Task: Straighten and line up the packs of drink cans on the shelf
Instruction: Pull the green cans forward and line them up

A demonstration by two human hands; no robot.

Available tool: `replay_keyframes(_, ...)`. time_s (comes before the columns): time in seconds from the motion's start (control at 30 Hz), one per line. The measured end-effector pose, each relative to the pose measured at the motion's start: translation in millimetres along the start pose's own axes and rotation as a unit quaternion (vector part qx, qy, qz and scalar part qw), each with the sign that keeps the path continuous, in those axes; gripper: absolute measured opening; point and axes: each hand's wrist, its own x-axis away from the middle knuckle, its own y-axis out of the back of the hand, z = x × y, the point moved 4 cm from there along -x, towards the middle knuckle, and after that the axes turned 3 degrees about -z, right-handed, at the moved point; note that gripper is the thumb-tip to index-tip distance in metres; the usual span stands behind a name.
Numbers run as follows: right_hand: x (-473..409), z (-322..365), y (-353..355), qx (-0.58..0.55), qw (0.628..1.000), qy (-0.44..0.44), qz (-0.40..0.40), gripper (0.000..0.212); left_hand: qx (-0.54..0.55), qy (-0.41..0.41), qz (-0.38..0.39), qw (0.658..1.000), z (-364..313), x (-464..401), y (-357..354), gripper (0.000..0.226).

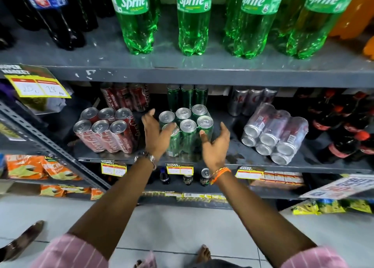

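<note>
A shrink-wrapped pack of green cans (pixel 189 126) stands upright in the middle of the grey shelf (pixel 232 158). My left hand (pixel 155 132) is spread against the pack's left front corner, fingers apart. My right hand (pixel 215 144) hovers open at the pack's right side, close to it but not gripping. A pack of red cola cans (pixel 105 130) stands upright to the left. A pack of silver cans (pixel 275 134) lies tipped on its side to the right, can tops facing me.
More red (pixel 125 95), green (pixel 187 94) and silver cans (pixel 251 100) stand behind the front packs. Dark cola bottles (pixel 344 130) crowd the right end. Sprite bottles (pixel 194 21) fill the shelf above. Price tags hang on the shelf edge.
</note>
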Motion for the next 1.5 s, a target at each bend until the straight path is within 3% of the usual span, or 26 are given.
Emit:
replay_keyframes(0.2, 41.1, 12.6, -39.4, -0.028, 0.998, -0.058, 0.011, 0.081, -0.042, 0.016, 0.115, 0.992, -1.7, -40.7, -13.8, 0.037)
replay_keyframes(0.33, 20.4, 11.5, -39.2, -0.039, 0.996, -0.072, 0.038, 0.078, -0.065, -0.001, 0.117, 0.991, 2.8, -29.5, -8.7, 0.038)
replay_keyframes(0.5, -26.3, 14.2, -32.8, -0.025, 0.989, -0.061, 0.131, 0.072, -0.099, 0.000, 0.114, 0.988, 6.3, 10.2, -6.6, 0.044)
replay_keyframes(0.73, -54.0, 18.1, -29.6, 0.020, 0.968, -0.061, 0.243, 0.066, -0.033, 0.060, 0.140, 0.988, -7.2, 19.9, -0.8, 0.027)
replay_keyframes(0.83, -39.9, 23.2, -18.4, -0.054, 0.983, -0.057, 0.167, 0.069, -0.048, 0.024, 0.145, 0.988, -31.0, -8.3, -3.6, 0.023)
replay_keyframes(0.93, 3.1, 15.4, -11.9, -0.057, 0.996, 0.006, 0.072, 0.067, -0.089, -0.030, 0.177, 0.980, -54.7, -37.8, -20.8, 0.030)
replay_keyframes(1.03, 33.5, 5.9, -19.4, 0.033, 0.995, 0.056, 0.079, 0.066, -0.139, -0.040, 0.248, 0.958, -67.4, -51.8, -48.7, 0.048)
replay_keyframes(1.13, 32.4, 2.3, -21.7, 0.091, 0.988, 0.101, 0.080, 0.055, -0.241, -0.077, 0.301, 0.920, -61.3, -51.1, -64.6, 0.050)
replay_keyframes(1.2, 32.2, 0.6, -21.4, 0.101, 0.984, 0.117, 0.089, 0.051, -0.286, -0.099, 0.293, 0.907, -53.4, -51.3, -62.1, 0.048)
replay_keyframes(1.37, 24.2, -4.1, -14.6, 0.071, 0.990, 0.096, 0.074, 0.047, -0.298, -0.112, 0.250, 0.915, -43.5, -58.2, -49.8, 0.051)
replay_keyframes(1.5, 15.3, -13.8, -0.4, 0.001, 0.998, 0.019, 0.065, 0.045, -0.333, -0.131, 0.231, 0.905, -26.9, -41.0, -29.7, 0.057)
